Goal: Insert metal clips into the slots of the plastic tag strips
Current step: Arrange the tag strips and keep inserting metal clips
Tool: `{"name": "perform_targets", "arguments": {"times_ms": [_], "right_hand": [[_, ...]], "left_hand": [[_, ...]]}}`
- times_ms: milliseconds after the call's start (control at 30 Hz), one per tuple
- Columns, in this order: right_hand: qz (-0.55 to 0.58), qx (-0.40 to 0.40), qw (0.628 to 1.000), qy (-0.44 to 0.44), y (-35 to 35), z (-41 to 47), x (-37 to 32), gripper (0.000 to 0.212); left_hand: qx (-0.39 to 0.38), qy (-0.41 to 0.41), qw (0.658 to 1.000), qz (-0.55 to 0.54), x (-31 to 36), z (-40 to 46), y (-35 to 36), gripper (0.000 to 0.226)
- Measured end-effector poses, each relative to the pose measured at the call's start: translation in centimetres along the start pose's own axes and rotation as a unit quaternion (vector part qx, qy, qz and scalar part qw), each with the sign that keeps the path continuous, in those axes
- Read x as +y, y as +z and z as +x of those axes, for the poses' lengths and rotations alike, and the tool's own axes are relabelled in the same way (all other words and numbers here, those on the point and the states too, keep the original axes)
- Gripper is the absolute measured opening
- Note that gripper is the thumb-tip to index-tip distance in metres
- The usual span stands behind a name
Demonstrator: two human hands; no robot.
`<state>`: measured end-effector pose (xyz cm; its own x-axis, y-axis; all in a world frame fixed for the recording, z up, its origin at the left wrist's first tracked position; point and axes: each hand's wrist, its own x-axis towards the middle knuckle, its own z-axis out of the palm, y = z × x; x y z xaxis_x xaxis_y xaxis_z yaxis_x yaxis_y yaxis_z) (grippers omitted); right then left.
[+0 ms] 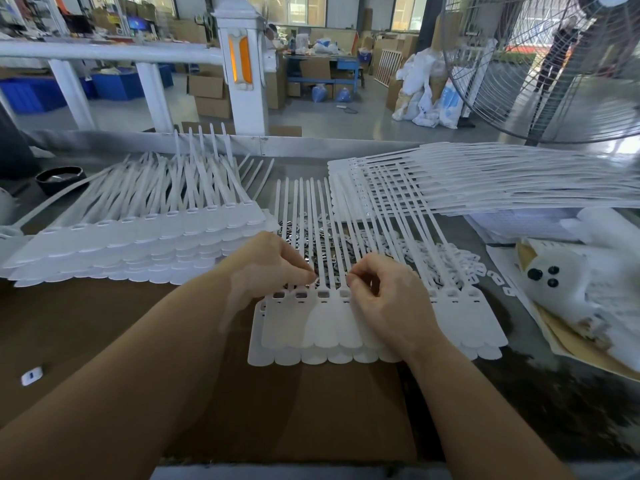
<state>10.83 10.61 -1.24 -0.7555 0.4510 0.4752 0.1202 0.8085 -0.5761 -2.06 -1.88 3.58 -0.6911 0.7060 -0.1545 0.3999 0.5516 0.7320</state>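
A white plastic tag strip (325,327) lies flat before me on brown cardboard, its row of slots (323,293) facing up and thin tails pointing away. Behind it spreads a pile of small metal clips (408,251). My left hand (266,265) hovers over the strip's left slots, fingers curled, pinching something small at the fingertips that looks like a clip. My right hand (384,296) rests on the strip's middle, fingers curled with thumb and forefinger pinched together; what it pinches is hidden.
A stack of tag strips (138,244) lies at the left, another fanned stack (485,181) at the back right. A black dish (60,178) sits far left, a loose clip (32,375) on the cardboard (104,327), a white soft toy (561,282) at the right, a fan (554,71) behind.
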Motion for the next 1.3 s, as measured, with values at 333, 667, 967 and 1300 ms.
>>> {"name": "perform_targets", "arguments": {"times_ms": [333, 667, 967, 1300], "right_hand": [[0.002, -0.001, 1.000, 0.004, -0.1, 0.0, -0.1, 0.007], [0.003, -0.010, 1.000, 0.005, -0.1, 0.1, 0.0, 0.009], [-0.005, -0.013, 1.000, 0.007, -0.1, 0.1, 0.0, 0.009], [-0.016, -0.012, 1.000, 0.001, -0.2, 0.1, 0.0, 0.007]], "left_hand": [[0.076, 0.051, 0.995, 0.026, 0.5, 1.7, 2.0, 0.005], [0.126, 0.030, 0.980, 0.152, 1.2, 3.3, 3.9, 0.029], [0.123, 0.038, 0.981, 0.147, 0.9, 4.1, 3.8, 0.025], [0.080, 0.031, 0.987, 0.134, 1.3, 4.1, 3.5, 0.025]]}}
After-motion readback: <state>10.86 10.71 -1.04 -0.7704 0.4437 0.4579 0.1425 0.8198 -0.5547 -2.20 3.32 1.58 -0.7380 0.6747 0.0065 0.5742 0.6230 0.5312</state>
